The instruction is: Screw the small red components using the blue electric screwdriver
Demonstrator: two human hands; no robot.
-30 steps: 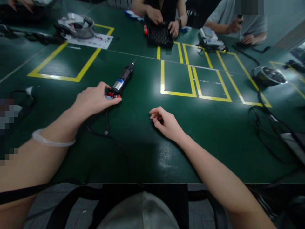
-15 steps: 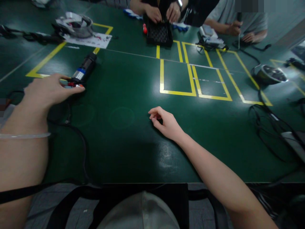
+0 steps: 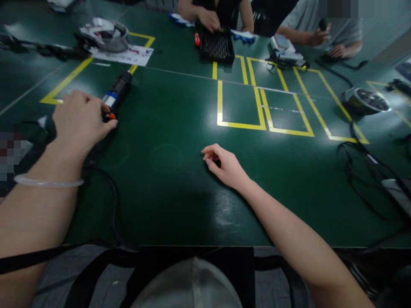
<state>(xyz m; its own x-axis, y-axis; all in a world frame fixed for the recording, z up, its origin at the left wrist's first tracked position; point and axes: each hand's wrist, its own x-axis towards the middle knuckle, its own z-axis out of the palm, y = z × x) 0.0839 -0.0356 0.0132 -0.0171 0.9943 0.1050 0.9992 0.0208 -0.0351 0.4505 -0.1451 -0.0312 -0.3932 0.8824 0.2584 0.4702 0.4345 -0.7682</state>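
Note:
My left hand is at the left of the green table, fingers closed around the rear end of an electric screwdriver. The tool is black with a silver and blue band and a red-orange end, and it lies pointing away toward a yellow tape line. Its black cable runs back along the table toward me. My right hand rests on the table near the middle, fingers loosely curled with nothing visible in them. A clear bangle circles my left wrist.
Yellow tape rectangles mark the table. At the far side, other people's hands work at a black tray. A round fan-like part on paper sits far left, another round part at the right, and tangled black cables lie beside it.
My left hand has carried the screwdriver from the table's middle out to the left, beside the yellow tape line. My right hand has stayed where it was.

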